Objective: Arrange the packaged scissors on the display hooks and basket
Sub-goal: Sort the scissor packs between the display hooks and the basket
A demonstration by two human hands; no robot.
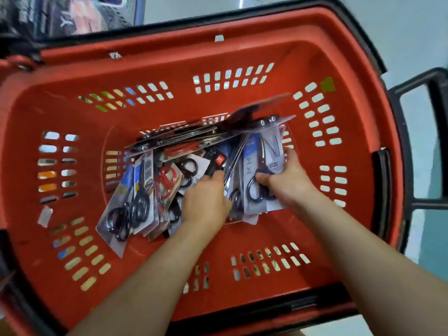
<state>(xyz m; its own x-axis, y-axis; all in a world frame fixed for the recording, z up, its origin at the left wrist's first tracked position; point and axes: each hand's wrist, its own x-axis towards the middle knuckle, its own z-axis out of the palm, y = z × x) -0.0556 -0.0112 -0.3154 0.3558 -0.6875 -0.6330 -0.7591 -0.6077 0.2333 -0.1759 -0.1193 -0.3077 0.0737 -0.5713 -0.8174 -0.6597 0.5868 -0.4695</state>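
Red slotted basket (145, 57), heap of packaged scissors (135, 204) lying across its bottom; packs overlapping one another

My left hand (206, 202) has its fingertips hidden among the packaged scissors (135, 202). The uppermost packs (261, 112) are smeared with blur, their print unreadable. The basket (169, 52) runs off the left edge, and the shelf (72, 15) behind is a blur.

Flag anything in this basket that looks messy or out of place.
The packaged scissors lie in a jumbled heap in the red basket, overlapping at mixed angles, some tipped on edge. One red-handled pair sits among dark-handled ones. No damage shows.
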